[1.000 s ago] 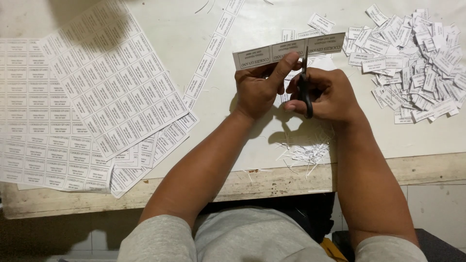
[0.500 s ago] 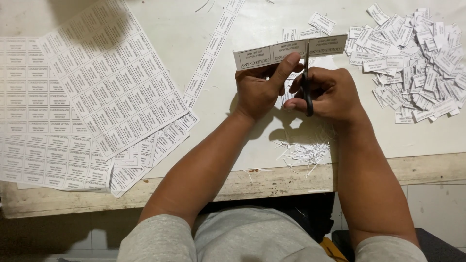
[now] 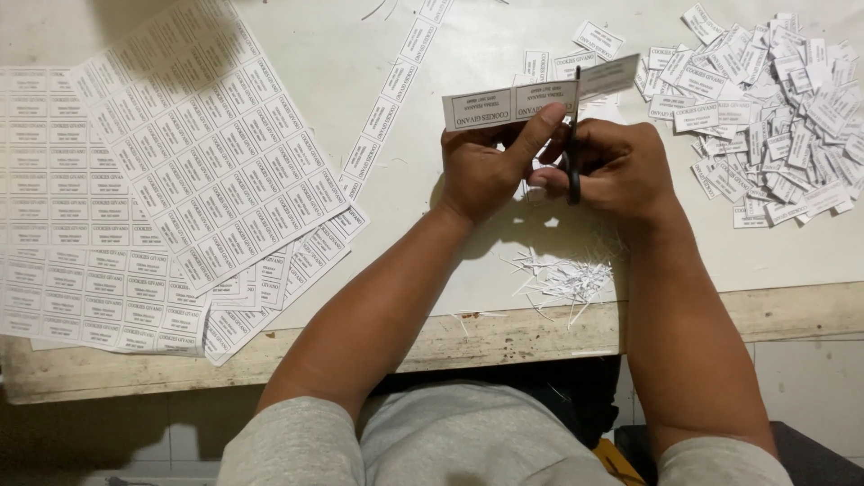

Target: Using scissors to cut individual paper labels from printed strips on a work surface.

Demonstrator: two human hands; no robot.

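I see my left hand (image 3: 486,171) pinching a narrow white paper strip of printed labels (image 3: 540,94) above the pale table (image 3: 423,243), while my right hand (image 3: 621,166) has its grip closed around black-handled scissors (image 3: 572,135), blades in the strip.

Paper, metal and worn wood

The label strip (image 3: 540,97) is thin matt white paper, as are the printed sheets (image 3: 180,180) at 9 o'clock, the cut labels (image 3: 765,108) heaped at 2 o'clock and the fine, curled trimmings (image 3: 567,279) at 6 o'clock. The scissors (image 3: 572,153) have dark handles, seemingly plastic, and a dull metal blade. The counter (image 3: 432,216) is a smooth, pale matt surface with a rough, chipped bare-wood front edge. The trousers (image 3: 468,441) are soft grey cloth.
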